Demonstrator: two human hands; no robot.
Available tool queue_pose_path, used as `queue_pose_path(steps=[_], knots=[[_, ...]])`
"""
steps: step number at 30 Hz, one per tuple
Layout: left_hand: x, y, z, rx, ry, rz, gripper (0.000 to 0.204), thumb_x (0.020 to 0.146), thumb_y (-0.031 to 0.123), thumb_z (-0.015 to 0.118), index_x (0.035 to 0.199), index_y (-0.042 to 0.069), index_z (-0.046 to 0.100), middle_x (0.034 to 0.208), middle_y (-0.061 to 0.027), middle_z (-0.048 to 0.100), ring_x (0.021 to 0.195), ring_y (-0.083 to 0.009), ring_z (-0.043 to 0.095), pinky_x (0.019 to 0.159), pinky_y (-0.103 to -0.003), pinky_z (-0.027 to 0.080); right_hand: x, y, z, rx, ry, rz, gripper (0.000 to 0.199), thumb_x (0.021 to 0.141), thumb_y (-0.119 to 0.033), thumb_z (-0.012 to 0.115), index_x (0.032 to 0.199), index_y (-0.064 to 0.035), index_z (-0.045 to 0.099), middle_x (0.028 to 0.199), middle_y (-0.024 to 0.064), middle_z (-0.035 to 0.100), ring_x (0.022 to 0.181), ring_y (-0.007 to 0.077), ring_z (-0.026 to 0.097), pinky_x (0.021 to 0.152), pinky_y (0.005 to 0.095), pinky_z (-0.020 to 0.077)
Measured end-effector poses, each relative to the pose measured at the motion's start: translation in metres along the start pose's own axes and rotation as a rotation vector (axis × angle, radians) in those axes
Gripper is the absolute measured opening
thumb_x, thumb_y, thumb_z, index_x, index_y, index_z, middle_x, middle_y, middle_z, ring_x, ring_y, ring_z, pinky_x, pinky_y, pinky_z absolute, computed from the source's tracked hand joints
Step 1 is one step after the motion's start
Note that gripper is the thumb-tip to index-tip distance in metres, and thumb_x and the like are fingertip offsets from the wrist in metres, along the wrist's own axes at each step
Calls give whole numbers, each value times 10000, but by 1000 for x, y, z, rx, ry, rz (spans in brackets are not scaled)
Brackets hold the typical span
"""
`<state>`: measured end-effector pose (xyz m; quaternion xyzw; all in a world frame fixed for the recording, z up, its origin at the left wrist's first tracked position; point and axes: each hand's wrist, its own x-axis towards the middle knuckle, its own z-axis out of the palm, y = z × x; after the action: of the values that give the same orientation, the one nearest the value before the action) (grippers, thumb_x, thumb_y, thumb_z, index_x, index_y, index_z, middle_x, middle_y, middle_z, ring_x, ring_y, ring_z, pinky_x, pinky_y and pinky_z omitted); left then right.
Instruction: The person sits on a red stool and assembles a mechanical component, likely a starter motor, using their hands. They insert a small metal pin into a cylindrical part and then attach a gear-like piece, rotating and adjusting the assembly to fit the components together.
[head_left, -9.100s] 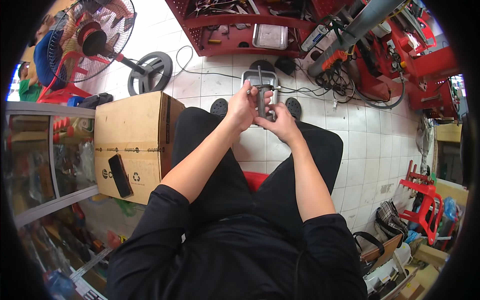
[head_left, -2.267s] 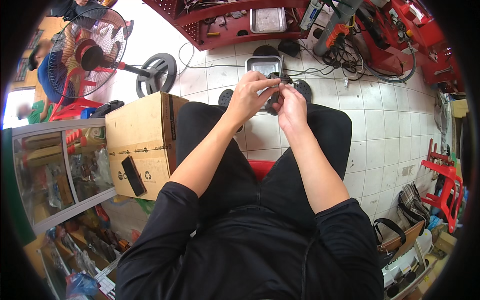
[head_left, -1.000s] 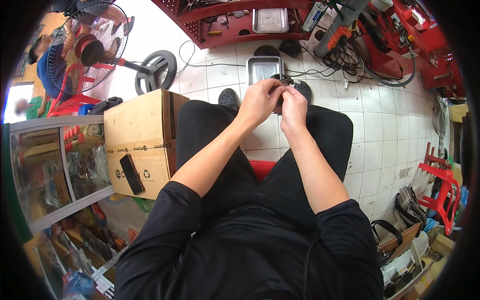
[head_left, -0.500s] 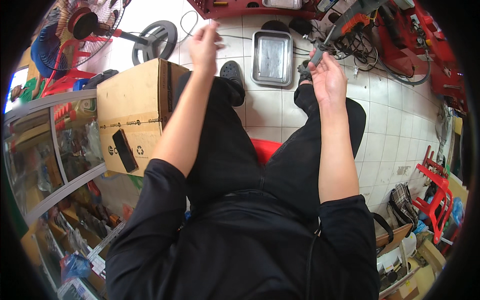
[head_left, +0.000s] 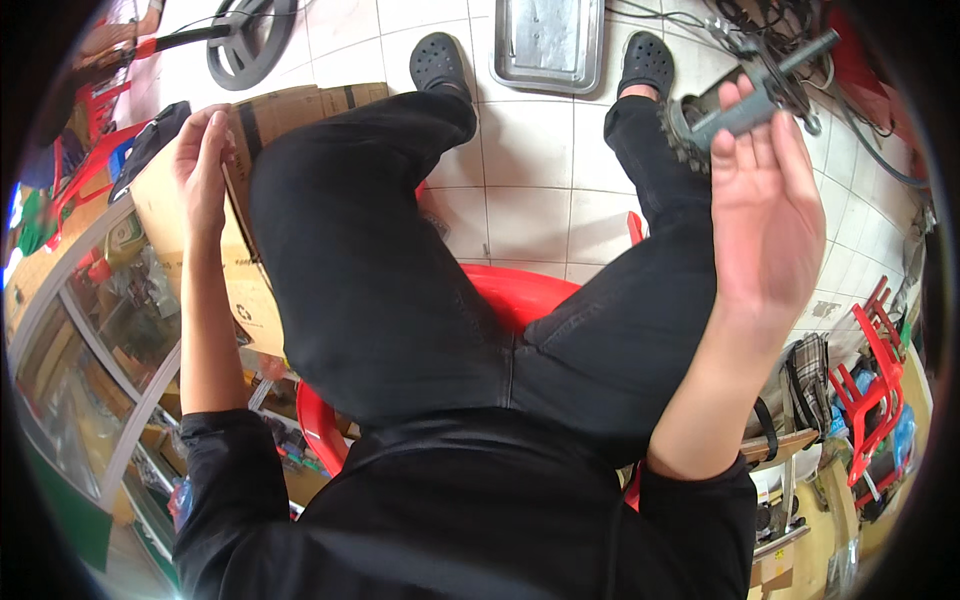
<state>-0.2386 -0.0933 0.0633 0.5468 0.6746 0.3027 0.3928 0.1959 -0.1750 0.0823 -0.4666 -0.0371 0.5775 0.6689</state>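
My right hand is raised palm up over my right knee. Its fingers are bent around a grey metal machine part. This part has a toothed wheel at one end and a rod sticking out at the other; its exact kind I cannot make out. At the left, my left hand is held up by the edge of the cardboard box. Its fingers are loosely bent, with the thumb pointing up, and nothing shows in them. Whether it touches the box is unclear.
A shallow metal tray lies on the tiled floor between my feet. Black cables run to its right. The round base of a fan stands at the far left, a glass cabinet below it. A red chair stands at the right.
My left hand has moved left to the box edge. My right hand has come closer with the metal part. The view has shifted, and my left knee is further left.
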Motion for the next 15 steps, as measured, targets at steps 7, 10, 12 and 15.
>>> queue_pose_path(steps=[7,10,12,15], knots=[[45,7,48,-105,-276,-219,247,933,211,536,1073,12,582,738,32,476,710,-59,464,646,-199,365,14,17,-12,171,-76,328,350,992,-139,332,1287,36,399,1289,207,480,1241,303,438,879,388,463],[56,15,56,30,-432,-205,237,924,207,548,1050,12,590,811,18,525,754,-56,469,703,-200,373,19,20,-11,96,-80,341,339,991,-135,341,1282,23,411,1276,195,497,1221,280,460,812,356,437],[57,24,56,223,-459,-162,219,920,196,553,1028,11,599,867,15,556,782,-47,477,726,-189,371,23,22,-12,64,-93,348,330,990,-133,349,1278,12,421,1269,183,505,1206,261,474,774,335,416],[61,41,78,535,-570,15,167,889,158,578,956,13,624,840,-18,613,775,-67,528,715,-209,406,22,20,-9,-1,-24,333,324,988,-132,358,1273,4,429,1262,177,510,1195,255,482,785,332,418]])
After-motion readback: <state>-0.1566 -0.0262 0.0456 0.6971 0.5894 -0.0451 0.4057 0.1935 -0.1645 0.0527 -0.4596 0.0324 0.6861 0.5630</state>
